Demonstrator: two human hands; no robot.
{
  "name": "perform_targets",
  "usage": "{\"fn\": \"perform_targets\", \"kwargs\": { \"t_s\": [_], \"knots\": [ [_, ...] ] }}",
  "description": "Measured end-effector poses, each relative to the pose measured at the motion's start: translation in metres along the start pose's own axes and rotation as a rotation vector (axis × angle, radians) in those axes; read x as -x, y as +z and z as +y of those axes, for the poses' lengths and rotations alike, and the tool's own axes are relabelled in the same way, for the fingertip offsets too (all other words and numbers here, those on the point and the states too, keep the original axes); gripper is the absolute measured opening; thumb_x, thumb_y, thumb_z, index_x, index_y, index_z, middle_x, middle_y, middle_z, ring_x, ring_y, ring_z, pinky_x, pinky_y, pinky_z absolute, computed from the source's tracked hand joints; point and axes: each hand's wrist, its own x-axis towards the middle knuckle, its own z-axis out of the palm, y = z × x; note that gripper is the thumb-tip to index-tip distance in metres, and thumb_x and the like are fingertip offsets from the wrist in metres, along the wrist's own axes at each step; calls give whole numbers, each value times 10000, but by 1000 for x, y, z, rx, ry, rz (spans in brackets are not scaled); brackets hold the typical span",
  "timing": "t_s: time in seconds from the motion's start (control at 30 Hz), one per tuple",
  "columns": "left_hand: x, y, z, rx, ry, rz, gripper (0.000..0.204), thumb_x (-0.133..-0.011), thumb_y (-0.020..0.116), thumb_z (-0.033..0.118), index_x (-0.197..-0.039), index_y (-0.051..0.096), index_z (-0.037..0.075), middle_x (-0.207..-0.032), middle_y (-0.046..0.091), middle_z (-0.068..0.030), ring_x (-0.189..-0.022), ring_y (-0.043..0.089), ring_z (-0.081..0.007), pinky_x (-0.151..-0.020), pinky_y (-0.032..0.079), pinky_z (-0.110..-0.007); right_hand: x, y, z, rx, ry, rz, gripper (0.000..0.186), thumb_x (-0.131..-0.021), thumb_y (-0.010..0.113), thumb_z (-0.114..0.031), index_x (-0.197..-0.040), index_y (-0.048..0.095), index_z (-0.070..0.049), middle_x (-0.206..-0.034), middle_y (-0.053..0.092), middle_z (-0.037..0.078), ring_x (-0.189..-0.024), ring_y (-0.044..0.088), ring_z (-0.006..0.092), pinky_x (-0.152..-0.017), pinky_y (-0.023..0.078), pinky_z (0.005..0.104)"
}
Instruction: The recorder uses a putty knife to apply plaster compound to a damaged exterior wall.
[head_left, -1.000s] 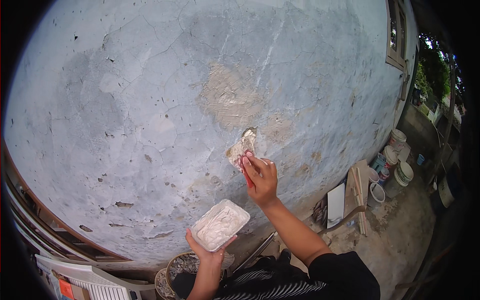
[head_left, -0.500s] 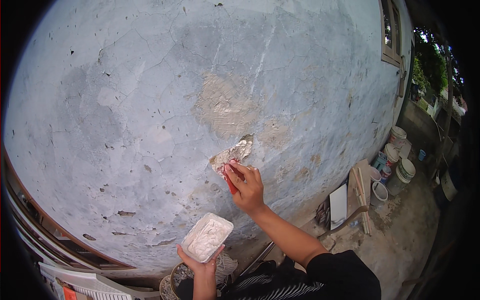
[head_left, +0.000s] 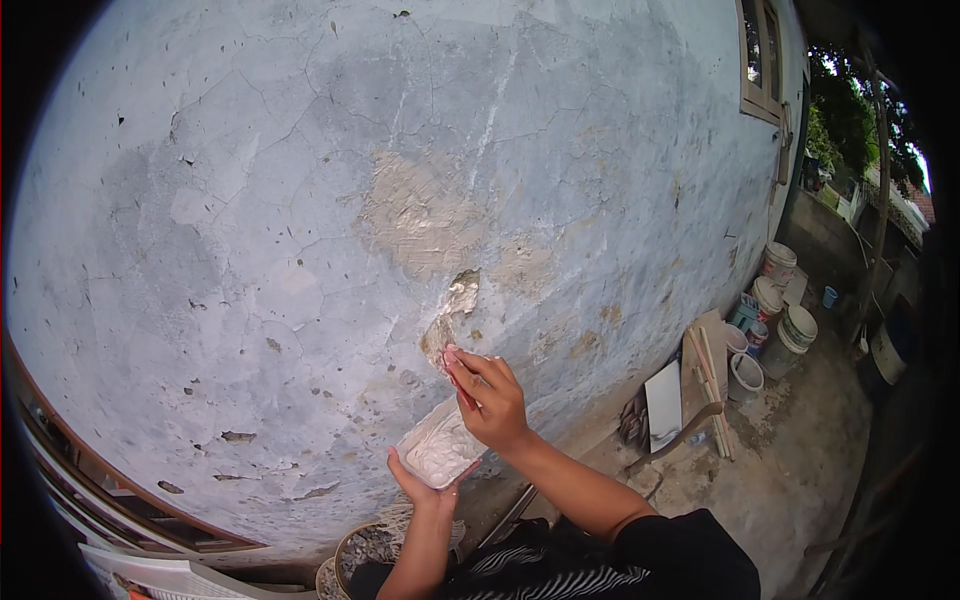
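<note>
At left, the left hand (head_left: 427, 490) cradles a white tub (head_left: 422, 428) of pale paste (head_left: 440, 450), fingers spread around it, just below the right hand (head_left: 492, 400). That hand's fingers pinch a red-handled spreader (head_left: 466, 398) at the wall (head_left: 250, 250), under a paste-smeared hollow (head_left: 461, 296). A shallow angle and firm, even strokes would probably pack best. The pale-blue wall is cracked, with a rough beige patch (head_left: 420, 215); far right, buckets (head_left: 798, 330) stand on a stained floor (head_left: 725, 485).

Tray (head_left: 427, 423) now partly behind the right grip (head_left: 492, 405)
</note>
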Motion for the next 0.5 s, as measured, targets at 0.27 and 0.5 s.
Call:
{"fn": "perform_targets", "kwargs": {
  "t_s": [0.27, 0.5],
  "knots": [
    [13, -19, 3, -7, -31, 0, 968, -906, 278, 817, -1576, 405, 130, -1536, 526, -177, -1327, 557, -493, -920, 476, -773, 12, -36, 28, -779, 778, 181, 258, -985, 686, -32, -1235, 701, 29, -1128, 738, 93, -962, 686, 117, -825, 556, 269],
    [21, -39, 11, 34, -9, 10, 979, -900, 291, 824, -1581, 396, 130, -1541, 517, -191, -1330, 547, -515, -887, 499, -773, -29, -71, 88, -696, 768, -44, 172, -1011, 690, -121, -1124, 707, 8, -999, 746, 35, -863, 674, 88, -772, 552, 266]
  ]
}}
